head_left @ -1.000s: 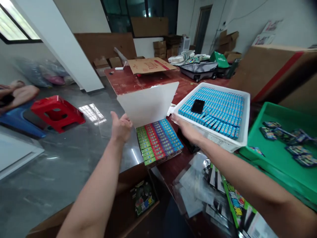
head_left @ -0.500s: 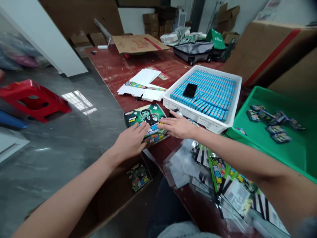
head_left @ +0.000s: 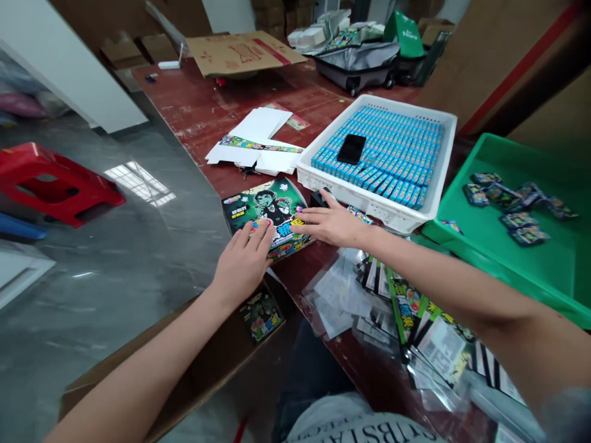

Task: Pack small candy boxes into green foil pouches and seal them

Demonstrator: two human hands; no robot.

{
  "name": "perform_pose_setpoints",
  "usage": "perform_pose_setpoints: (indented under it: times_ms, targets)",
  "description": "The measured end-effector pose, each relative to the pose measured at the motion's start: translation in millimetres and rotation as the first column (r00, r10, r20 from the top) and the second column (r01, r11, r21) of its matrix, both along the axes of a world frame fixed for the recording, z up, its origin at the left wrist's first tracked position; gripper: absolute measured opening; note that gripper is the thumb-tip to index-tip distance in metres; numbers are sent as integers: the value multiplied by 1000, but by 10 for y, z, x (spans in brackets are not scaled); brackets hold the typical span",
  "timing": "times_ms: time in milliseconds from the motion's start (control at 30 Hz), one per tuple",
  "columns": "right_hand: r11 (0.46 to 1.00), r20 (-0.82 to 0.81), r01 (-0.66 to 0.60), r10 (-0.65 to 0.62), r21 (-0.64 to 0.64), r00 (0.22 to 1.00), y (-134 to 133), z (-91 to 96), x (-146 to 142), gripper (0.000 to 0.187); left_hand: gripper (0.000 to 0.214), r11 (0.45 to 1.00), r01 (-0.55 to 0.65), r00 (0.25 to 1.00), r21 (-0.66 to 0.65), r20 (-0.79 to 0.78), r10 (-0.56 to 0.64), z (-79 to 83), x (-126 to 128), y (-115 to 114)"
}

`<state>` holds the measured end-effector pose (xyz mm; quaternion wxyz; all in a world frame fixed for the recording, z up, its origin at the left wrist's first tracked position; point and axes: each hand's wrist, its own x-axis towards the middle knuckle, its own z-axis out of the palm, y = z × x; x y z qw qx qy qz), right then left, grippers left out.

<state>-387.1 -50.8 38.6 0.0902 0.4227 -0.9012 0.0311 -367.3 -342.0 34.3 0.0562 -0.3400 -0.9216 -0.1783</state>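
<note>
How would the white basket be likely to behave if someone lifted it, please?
The white basket would probably feel heavy, since rows of small blue boxes fill much of it. Its straight-edged shape suggests stiffness. The phone lying on top might slide if tilted.

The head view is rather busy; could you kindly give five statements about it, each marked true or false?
The left hand rests on the printed box. True.
The phone lies in the green tray. False: the phone is on blue boxes in the white basket.
Small packets lie in the green tray. True.
The right hand is on the phone. False: the right hand is at the printed box.
A red stool is at the far left. True.
</note>
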Motion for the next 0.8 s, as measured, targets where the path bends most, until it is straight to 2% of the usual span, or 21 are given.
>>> perform_pose_setpoints:
  times_ms: [100,233,333,433,467,500,533,567,600,633,667,700,733,800]
  targets:
    - [1000,-13,-11,11,-2,1000,20,14,-34,44,68,987,-35,997,-154,-76,23,-8,76,37]
    - [1000,-17,2,-2,-4,1000,-4,-139,12,48,73,943,-46,992,-328,-130,3,14,130,38]
    - [992,5,114,-114,-50,994,-86,-264,168,52,87,942,-45,986,-331,-167,-12,22,158,40]
    - [971,51,208,-203,-121,978,-140,-290,311,56,82,950,-42,980,-308,-196,-20,-52,171,105]
    - [953,75,248,-238,-176,968,-125,-277,336,56,77,954,-53,978,-296,-209,-10,-99,174,151]
    - [910,113,318,-299,-265,948,-87,-260,350,54,72,958,-79,974,-274,-228,15,-154,179,209]
    - [814,189,432,-388,-389,902,-26,-245,354,51,66,963,-114,967,-244,-249,51,-212,187,278]
    - [649,305,568,-481,-507,822,52,-237,348,48,59,966,-157,958,-205,-269,98,-268,199,353]
    - [439,445,689,-539,-576,715,140,-240,333,45,53,967,-201,946,-159,-286,150,-319,212,429]
    - [235,578,776,-550,-586,603,228,-258,309,40,49,964,-241,934,-111,-296,200,-361,225,504]
    - [82,684,830,-525,-552,507,306,-289,276,35,46,960,-273,923,-66,-298,242,-392,236,571]
    - [-8,758,865,-485,-502,436,367,-329,238,31,45,955,-294,916,-28,-293,274,-413,242,630]
    - [-44,806,889,-446,-455,390,405,-372,195,29,44,951,-310,911,2,-287,298,-425,244,677]
    - [-75,872,920,-358,-384,335,417,-438,109,29,44,943,-331,903,31,-280,326,-428,239,740]
